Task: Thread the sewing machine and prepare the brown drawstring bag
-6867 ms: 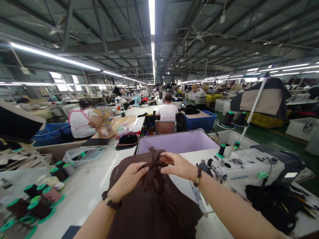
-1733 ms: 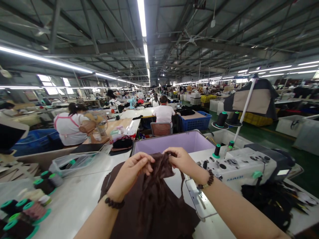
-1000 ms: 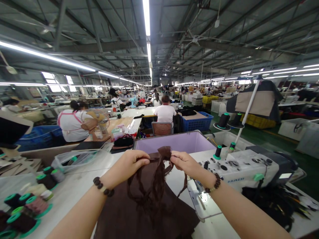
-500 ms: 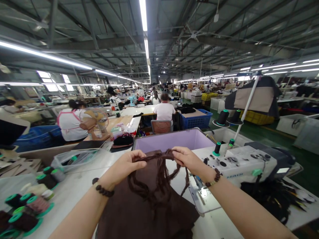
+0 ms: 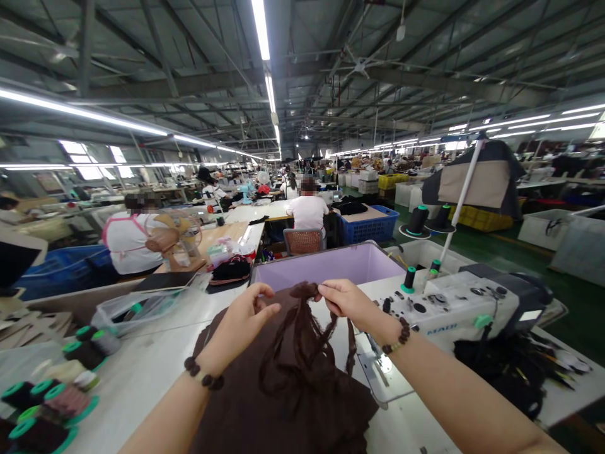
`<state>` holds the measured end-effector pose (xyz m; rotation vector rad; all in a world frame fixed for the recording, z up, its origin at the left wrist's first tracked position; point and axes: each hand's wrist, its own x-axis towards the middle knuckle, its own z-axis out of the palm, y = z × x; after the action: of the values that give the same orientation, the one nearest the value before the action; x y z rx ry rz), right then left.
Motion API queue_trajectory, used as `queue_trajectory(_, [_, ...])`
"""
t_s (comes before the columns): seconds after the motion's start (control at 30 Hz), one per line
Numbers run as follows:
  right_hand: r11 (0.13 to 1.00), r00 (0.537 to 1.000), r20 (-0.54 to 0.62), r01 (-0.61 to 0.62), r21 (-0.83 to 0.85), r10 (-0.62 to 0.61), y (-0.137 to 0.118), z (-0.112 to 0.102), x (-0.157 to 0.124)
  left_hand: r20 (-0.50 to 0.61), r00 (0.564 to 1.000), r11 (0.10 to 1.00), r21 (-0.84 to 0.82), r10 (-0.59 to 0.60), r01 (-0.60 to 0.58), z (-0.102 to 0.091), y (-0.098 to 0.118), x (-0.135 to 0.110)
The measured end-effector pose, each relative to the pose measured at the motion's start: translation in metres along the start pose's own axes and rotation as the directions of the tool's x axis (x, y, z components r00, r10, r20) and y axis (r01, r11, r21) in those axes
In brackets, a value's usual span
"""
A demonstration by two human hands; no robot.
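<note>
A bundle of dark brown fabric strips (image 5: pixel 302 334) hangs above a pile of brown cloth (image 5: pixel 283 397) on the white table (image 5: pixel 142 372). My right hand (image 5: pixel 343 299) pinches the top of the bundle. My left hand (image 5: pixel 248 315) is just left of it with thumb and fingers nearly closed; whether it holds a strip I cannot tell. Both wrists wear bead bracelets.
A white sewing machine (image 5: pixel 463 306) stands to the right, with black fabric (image 5: pixel 505 372) beneath it. A lilac bin (image 5: pixel 331 261) sits behind the hands. Green-based thread spools (image 5: pixel 42 403) crowd the left. Seated workers (image 5: pixel 307 211) are farther back.
The strip stretched between both hands half a second ago is gone; the bundle now hangs from my right hand, and my left hand has moved slightly down and away.
</note>
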<state>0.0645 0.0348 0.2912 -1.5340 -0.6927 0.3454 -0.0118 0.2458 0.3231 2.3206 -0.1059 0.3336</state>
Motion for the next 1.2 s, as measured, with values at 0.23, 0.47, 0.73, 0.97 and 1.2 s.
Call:
queue_trajectory(0.23, [0.999, 0.999, 0.026, -0.030, 0.023, 0.030, 0.004, 0.005, 0.001, 0.208, 0.978, 0.995, -0.095, -0.008, 0.029, 0.026, 0.011, -0.008])
queue_trajectory(0.47, [0.983, 0.980, 0.163, -0.136, 0.125, 0.115, 0.001, 0.011, -0.002, 0.206, 0.962, 0.228, -0.943, -0.179, 0.244, 0.017, 0.007, -0.006])
queue_trajectory(0.73, [0.995, 0.986, 0.162, -0.058, 0.077, 0.045, -0.006, 0.008, -0.003, 0.150, 0.944, 0.187, -0.960, -0.294, 0.210, 0.016, 0.016, -0.006])
queue_trajectory(0.97, [0.994, 1.000, 0.021, 0.024, -0.105, -0.022, 0.000, 0.004, -0.002, -0.320, 0.945, 0.997, 0.041, 0.072, -0.062, 0.012, 0.014, -0.012])
queue_trajectory(1.2, [0.985, 0.996, 0.022, 0.088, -0.150, -0.085, 0.003, 0.011, 0.001, 0.055, 0.987, 0.963, -0.216, -0.154, 0.162, 0.048, 0.005, -0.001])
